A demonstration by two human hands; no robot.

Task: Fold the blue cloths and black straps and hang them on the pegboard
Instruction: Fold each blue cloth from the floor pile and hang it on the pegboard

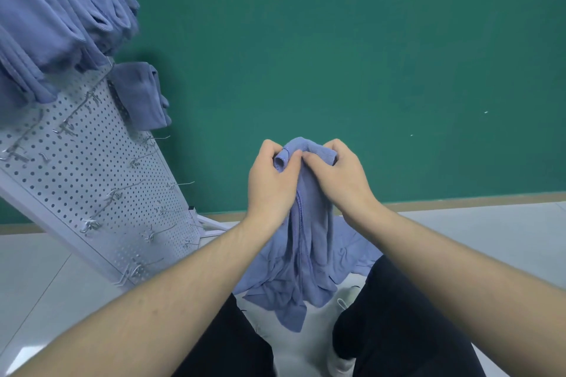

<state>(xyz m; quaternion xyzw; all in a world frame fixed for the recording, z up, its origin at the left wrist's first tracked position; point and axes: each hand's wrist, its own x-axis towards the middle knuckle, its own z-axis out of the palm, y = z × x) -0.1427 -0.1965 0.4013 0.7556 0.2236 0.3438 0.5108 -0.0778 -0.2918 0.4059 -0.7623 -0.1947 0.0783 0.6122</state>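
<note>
I hold one blue cloth [309, 239] up in front of me, and it hangs down in loose folds between my arms. My left hand [271, 184] pinches its top left edge, and my right hand [338, 176] grips the top right beside it; the two hands almost touch. The white pegboard [92, 168] leans at the left with bare metal hooks on its lower part. Several folded blue cloths [52, 18] hang along its top, and one more folded cloth [142, 95] hangs at its right edge. No black strap is in view.
A heap of loose blue cloths [352, 251] lies on the pale floor [459, 232] behind the one I hold. A green wall [337, 55] stands ahead. My dark trouser legs [398, 315] and a white shoe fill the bottom of the view.
</note>
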